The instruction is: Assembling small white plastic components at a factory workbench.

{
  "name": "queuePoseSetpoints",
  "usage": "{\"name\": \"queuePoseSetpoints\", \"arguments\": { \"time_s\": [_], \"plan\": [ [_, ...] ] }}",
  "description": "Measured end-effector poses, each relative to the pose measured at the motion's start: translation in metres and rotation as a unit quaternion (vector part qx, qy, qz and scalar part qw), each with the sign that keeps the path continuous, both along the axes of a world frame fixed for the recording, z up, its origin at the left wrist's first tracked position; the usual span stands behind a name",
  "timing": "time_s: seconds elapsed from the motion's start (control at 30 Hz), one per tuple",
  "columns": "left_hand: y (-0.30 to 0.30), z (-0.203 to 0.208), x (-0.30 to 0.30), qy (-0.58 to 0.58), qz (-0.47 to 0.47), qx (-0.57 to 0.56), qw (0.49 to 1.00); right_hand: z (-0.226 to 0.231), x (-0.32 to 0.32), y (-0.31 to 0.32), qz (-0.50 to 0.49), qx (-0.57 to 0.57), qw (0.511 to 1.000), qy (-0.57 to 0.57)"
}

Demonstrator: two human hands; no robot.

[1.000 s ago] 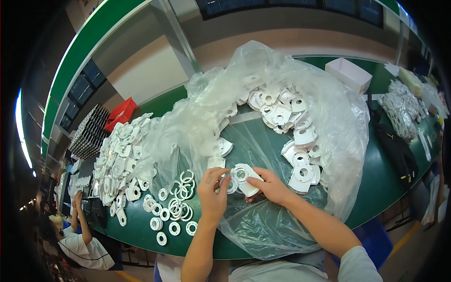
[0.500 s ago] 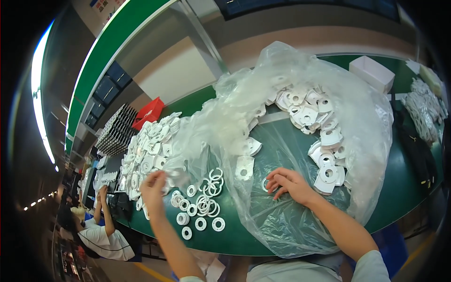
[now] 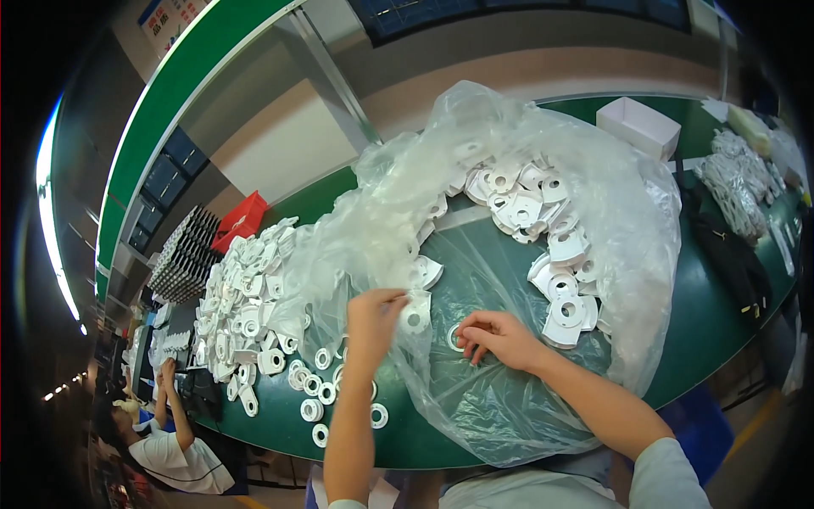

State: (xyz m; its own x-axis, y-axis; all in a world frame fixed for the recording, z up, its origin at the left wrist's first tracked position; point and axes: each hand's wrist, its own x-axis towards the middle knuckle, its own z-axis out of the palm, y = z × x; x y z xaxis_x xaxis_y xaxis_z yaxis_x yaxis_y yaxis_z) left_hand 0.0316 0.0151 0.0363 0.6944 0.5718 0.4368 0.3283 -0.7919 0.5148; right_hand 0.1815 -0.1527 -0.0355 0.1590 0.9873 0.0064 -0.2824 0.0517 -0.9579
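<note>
My right hand [image 3: 498,339] rests over the clear plastic sheet [image 3: 509,416], its fingers curled at the edge of a white ring [image 3: 452,338] and closed on it. To its left, my left hand [image 3: 373,327] is raised with fingertips together, beside a flat white plate with a round hole [image 3: 415,317]. Whatever those fingers may hold is hidden. More white plates with holes [image 3: 566,312] lie in a curved heap on the plastic, right of and beyond my right hand. Several white rings [image 3: 312,411] lie left of my left forearm, which covers part of them.
A big pile of white parts [image 3: 246,293] covers the green table's left side, near a red bin [image 3: 241,222] and stacked dark trays [image 3: 183,254]. A white box [image 3: 638,127], bagged white items [image 3: 736,182] and dark cloth [image 3: 729,254] stand right. Another person [image 3: 174,454] works at far left.
My left hand has moved right, from beside the pile of parts to near the plate on the plastic. My right hand stays at the ring. The whole view has shifted slightly.
</note>
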Motion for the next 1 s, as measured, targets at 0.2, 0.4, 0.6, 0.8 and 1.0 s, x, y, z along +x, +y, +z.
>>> {"name": "queuePoseSetpoints", "arguments": {
  "time_s": [0.2, 0.4, 0.6, 0.8, 1.0],
  "plan": [
    [0.012, -0.043, 0.058, 0.090, 0.043, 0.146, 0.984, 0.001, -0.002, 0.001, 0.000, 0.020, 0.999, 0.036],
    [-0.051, 0.003, 0.032, 0.046, -0.094, 0.044, 0.994, 0.009, 0.002, 0.002, -0.077, -0.025, 0.970, 0.230],
    [-0.053, -0.011, 0.034, -0.088, -0.153, -0.362, 0.915, 0.011, 0.008, -0.004, -0.082, -0.006, 0.971, 0.224],
    [-0.053, -0.027, 0.049, -0.140, -0.011, 0.228, 0.963, 0.001, 0.007, 0.000, -0.011, 0.000, 0.991, 0.132],
    [-0.046, -0.057, 0.039, -0.188, -0.023, -0.315, 0.930, 0.001, 0.004, -0.002, -0.010, 0.022, 0.995, 0.100]
  ]
}}
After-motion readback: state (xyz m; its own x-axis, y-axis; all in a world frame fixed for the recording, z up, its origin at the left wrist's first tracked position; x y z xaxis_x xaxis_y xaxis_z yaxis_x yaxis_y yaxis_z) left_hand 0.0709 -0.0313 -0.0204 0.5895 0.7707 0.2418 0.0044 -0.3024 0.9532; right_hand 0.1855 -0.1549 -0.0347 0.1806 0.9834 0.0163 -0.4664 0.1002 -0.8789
